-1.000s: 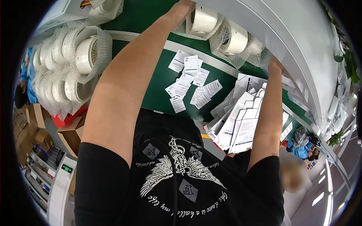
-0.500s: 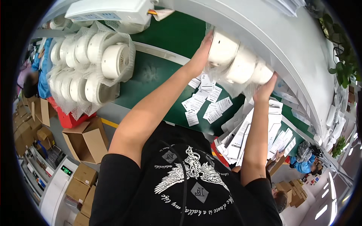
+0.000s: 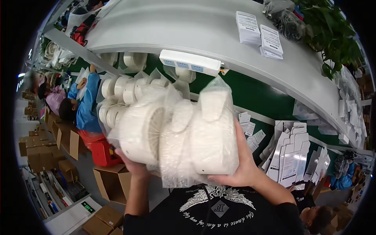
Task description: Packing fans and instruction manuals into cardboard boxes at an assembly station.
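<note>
Both hands held a clear bag (image 3: 172, 137) stuffed with white round parts up in front of the chest, below the front edge of the grey shelf (image 3: 188, 27). The right hand (image 3: 244, 164) cupped the bag's right end from underneath, fingers wrapped up its side and pressed against the plastic. The left hand (image 3: 135, 166) supported the bag's lower left from below; most of it was hidden behind the bag, so how its fingers lay could not be told. The bag looked blurred at its left side.

A white power strip (image 3: 190, 62) hung under the shelf's front edge, just above the bag. On top of the shelf, toward its right end, lay stacks of small white boxes (image 3: 258, 33), with a dark plastic bundle (image 3: 288, 21) and a green plant (image 3: 329, 35) beyond them. Under the shelf, more white rolls (image 3: 117, 88) sat in bags on the green desk (image 3: 250, 92) to the left. Flat white cartons (image 3: 291, 156) and small paper slips (image 3: 250, 131) lay toward its right edge. At the far left, a person in a blue top (image 3: 86, 103) sat at the desk, with open cardboard boxes (image 3: 111, 182) on the floor nearby.
</note>
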Demonstrator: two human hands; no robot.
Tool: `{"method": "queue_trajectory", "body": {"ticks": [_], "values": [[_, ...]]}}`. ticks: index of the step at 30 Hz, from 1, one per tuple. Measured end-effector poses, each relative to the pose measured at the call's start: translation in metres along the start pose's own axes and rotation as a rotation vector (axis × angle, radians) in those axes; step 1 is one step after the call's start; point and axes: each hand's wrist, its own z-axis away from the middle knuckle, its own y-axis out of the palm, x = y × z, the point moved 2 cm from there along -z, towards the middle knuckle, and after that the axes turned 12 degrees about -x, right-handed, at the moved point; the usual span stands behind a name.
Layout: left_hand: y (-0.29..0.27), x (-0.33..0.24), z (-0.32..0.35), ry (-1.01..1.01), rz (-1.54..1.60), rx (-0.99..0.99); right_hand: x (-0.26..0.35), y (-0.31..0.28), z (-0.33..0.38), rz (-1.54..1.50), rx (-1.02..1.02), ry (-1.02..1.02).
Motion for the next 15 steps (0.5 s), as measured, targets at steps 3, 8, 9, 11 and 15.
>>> {"method": "queue_trajectory", "body": {"ticks": [3, 8, 9, 11, 15], "values": [[0.070, -0.068, -0.012, 0.221, -0.211, -0.192, 0.038, 0.023, -0.043, -0.040, -0.026, -0.201], [0.185, -0.109, -0.098, 0.315, -0.350, 0.027, 0.081, 0.020, -0.159, -0.284, -0.250, -0.227], [0.200, -0.115, -0.123, 0.342, -0.434, 0.107, 0.085, 0.017, -0.189, -0.254, -0.308, -0.251], [0.226, -0.113, -0.172, 0.312, -0.533, 0.209, 0.086, 0.010, -0.244, -0.196, -0.359, -0.220], [0.273, -0.078, -0.260, 0.116, -0.549, 0.327, 0.057, -0.018, -0.338, -0.273, -0.440, 0.135]]}}
